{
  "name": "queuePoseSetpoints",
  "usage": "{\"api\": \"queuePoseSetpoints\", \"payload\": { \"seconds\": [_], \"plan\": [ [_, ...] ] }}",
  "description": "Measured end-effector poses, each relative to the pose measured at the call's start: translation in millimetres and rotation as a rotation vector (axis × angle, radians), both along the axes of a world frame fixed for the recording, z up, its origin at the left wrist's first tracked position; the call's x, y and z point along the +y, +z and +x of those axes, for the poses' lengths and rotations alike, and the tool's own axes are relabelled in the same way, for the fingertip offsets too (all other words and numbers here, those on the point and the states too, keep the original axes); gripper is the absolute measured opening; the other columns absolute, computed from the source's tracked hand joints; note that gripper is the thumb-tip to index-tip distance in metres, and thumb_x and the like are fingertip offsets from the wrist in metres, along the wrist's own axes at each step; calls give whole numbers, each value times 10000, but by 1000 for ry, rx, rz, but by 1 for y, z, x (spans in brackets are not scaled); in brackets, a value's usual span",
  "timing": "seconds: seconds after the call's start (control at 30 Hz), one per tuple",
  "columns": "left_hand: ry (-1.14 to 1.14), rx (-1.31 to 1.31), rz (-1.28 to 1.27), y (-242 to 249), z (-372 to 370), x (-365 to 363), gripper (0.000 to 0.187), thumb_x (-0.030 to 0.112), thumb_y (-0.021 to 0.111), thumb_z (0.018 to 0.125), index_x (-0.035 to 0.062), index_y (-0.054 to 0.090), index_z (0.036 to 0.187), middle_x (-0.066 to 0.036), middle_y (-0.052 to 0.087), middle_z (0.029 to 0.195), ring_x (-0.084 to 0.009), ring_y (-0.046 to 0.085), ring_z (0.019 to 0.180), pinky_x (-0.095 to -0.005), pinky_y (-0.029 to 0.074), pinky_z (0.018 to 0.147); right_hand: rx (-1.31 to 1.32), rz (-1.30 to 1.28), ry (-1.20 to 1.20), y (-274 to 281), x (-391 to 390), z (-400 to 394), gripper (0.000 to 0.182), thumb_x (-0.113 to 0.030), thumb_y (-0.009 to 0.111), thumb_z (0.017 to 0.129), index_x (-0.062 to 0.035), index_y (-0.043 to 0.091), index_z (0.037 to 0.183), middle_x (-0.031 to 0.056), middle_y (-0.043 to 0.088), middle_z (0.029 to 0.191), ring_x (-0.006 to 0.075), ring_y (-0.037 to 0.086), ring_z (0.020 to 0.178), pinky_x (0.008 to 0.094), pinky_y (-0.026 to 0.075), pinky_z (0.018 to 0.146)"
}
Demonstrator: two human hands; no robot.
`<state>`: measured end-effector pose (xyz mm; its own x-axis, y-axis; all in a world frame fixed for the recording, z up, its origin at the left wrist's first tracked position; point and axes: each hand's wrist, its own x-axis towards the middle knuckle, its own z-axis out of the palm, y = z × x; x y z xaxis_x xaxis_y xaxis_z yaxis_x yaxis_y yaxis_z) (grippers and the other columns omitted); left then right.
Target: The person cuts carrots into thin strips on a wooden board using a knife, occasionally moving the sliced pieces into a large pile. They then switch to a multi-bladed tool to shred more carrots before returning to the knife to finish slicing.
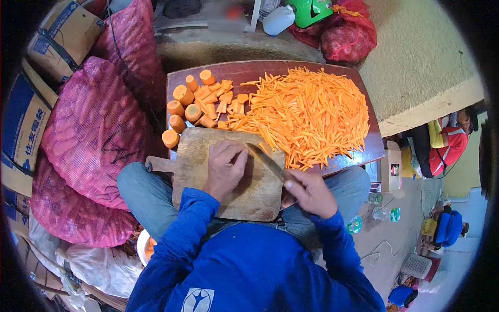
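Note:
A worn wooden cutting board lies across my lap, its handle pointing left. My right hand is wrapped round the handle of a knife, whose blade slants up and left over the board. On the board's upper part rests my left hand, fingers curled together near the blade tip; whatever they may hold is hidden. Beyond the board, a large heap of carrot strips covers the right of a dark red table. Carrot chunks and flat carrot slices lie on its left.
Pink mesh sacks and cardboard boxes are stacked at the left. A white container with orange pieces stands beside my left arm. A concrete ledge rises at the right, with plastic bottles on the floor below. Other people are farther right.

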<state>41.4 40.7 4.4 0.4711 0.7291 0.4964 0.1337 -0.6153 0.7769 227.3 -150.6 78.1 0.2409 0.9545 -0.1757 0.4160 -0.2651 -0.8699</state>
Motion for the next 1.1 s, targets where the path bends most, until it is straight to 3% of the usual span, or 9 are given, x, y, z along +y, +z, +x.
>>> {"api": "queuePoseSetpoints", "payload": {
  "seconds": [0.17,0.37,0.63,0.7,0.77,0.8,0.9,0.93,1.1],
  "plan": [
    [-37,170,83,-3,-2,1,59,51,824,870,68,776,899,-88,740,941,-294,667,908,-413,450,851,-254,160,3,-1,38,41,238,-207,675,1050,12,701,1138,263,667,828,427,683,736,467,532,687],
    [-34,212,159,-7,1,-1,87,85,835,849,96,755,882,-70,727,957,-284,647,928,-427,416,846,-315,230,5,-2,69,63,235,-239,661,1055,-8,686,1087,280,643,802,490,661,753,512,518,665],
    [-97,257,-46,0,10,9,151,122,853,842,57,775,953,-96,734,988,-308,666,991,-456,462,923,-298,274,-73,-8,64,81,241,-261,655,1058,-23,689,1081,281,695,859,506,692,815,561,539,708],
    [-130,247,-169,5,22,15,207,135,859,837,39,779,1002,-120,733,1026,-331,666,1024,-473,476,959,-295,338,-73,-20,62,82,247,-245,656,1067,-23,713,1158,258,652,810,425,679,719,479,537,671],
    [-6,318,166,14,47,32,380,154,870,823,15,762,1161,-178,706,1147,-383,648,1108,-496,476,1031,-329,335,-74,-22,61,83,241,-245,660,1064,-30,715,1160,251,666,821,432,692,738,491,547,680],
    [-39,406,149,14,56,47,681,191,896,796,11,654,1406,-241,631,1336,-429,593,1263,-508,455,1105,-332,343,-74,-22,61,82,238,-244,663,1061,-33,713,1158,249,670,827,432,697,745,494,548,681],
    [-168,399,181,15,95,76,930,223,922,770,10,495,1568,-284,554,1468,-448,526,1382,-508,406,1196,-315,344,-86,-21,58,82,240,-259,670,1049,-37,702,1133,248,692,845,451,706,775,529,553,699],
    [-279,399,89,4,105,90,1130,251,941,762,-21,319,1666,-306,448,1598,-446,436,1498,-493,346,1268,-294,333,-90,-20,57,82,246,-274,674,1039,-39,693,1110,251,710,857,471,711,798,559,557,716],
    [-389,268,-96,-32,138,90,1278,212,962,766,-92,142,1698,-282,411,1643,-396,393,1556,-449,312,1300,-314,305,-123,-18,52,90,248,-286,690,1015,-48,688,1084,254,734,873,490,718,822,589,563,728]
  ]
}}
